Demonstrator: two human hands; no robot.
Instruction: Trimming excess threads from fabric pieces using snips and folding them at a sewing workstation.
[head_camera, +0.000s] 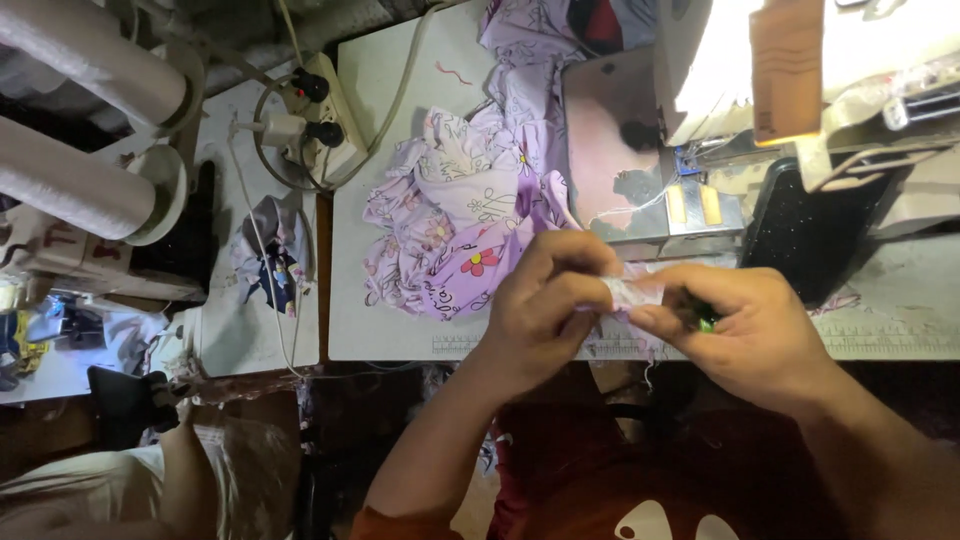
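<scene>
L hand (545, 305) & R hand (745, 330) both pinch fabric strip (635, 292); green tool (706, 322) mostly hidden in R fingers

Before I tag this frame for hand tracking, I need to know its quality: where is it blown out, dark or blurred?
Head view: the sewing machine at upper right is washed out by bright glare; the area below the table edge is deep in shadow; the left hand and right hand, pinching a small fabric strip, look slightly soft; the purple floral cloth is evenly lit.
</scene>
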